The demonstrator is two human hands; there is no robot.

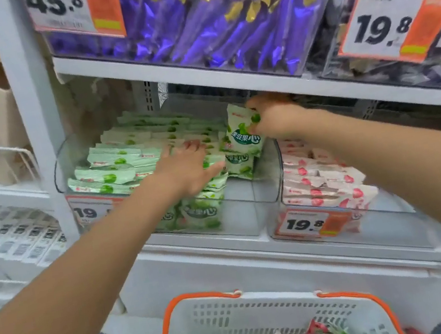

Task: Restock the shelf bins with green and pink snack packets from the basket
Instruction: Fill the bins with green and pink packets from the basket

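Both hands reach into the green bin (252, 205) on the shelf (212, 245). The left hand (187, 169) lies flat on the green packets (119, 163), with its fingers straight and a little spread. These packets are stacked in rows and fill the left side of the bin. The right hand (275, 117) is at the back right of the same bin. Its fingers pinch the top of one green packet (243, 136), which stands upright just beside the left hand. The two hands are near each other but do not touch. The pink bin (390, 211) sits right next to the green bin and has pink packets (323, 178) inside. The basket (266, 310) is down below, close to the person, with more green and pink ones in it.
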